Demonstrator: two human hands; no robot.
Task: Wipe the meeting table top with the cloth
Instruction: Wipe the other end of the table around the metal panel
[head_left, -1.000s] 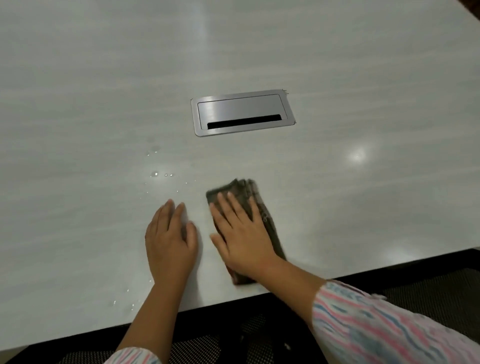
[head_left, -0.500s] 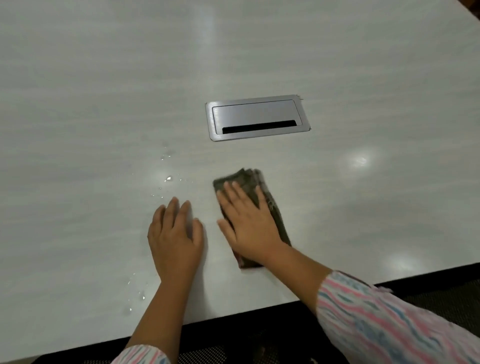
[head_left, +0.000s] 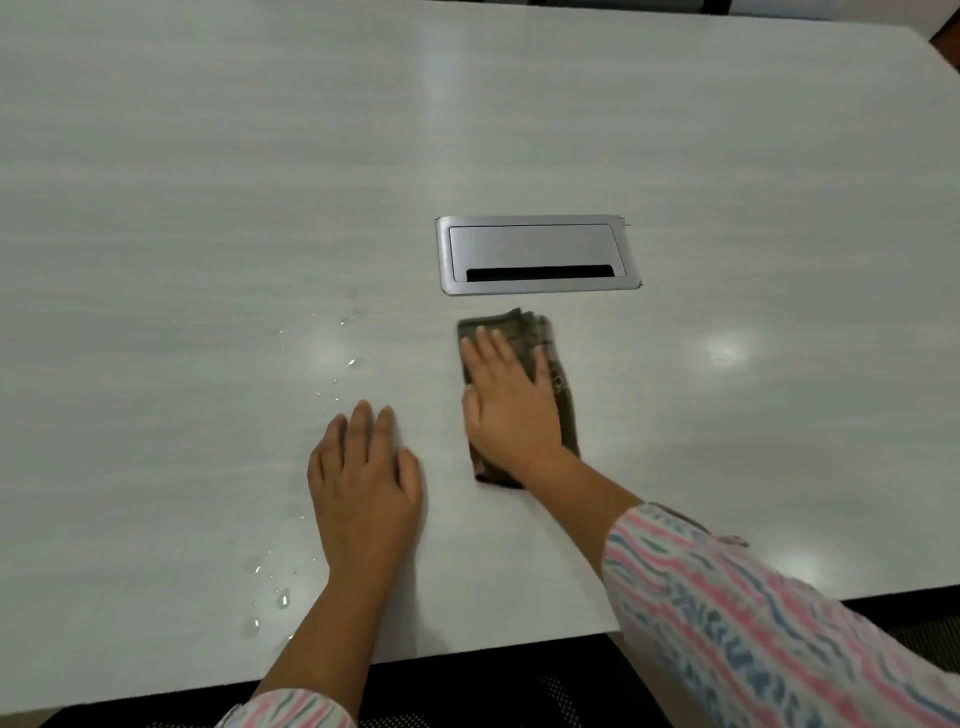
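I press my flat right hand (head_left: 511, 410) on the folded cloth (head_left: 524, 332), just below the cable hatch (head_left: 535, 254); my left hand (head_left: 363, 483) lies spread flat on the tabletop (head_left: 156, 260), near its front edge.

text: nothing readable right now | tabletop (head_left: 208, 218): no lettering | metal hatch (head_left: 537, 249): no marking legible | cloth (head_left: 524, 330): no label legible
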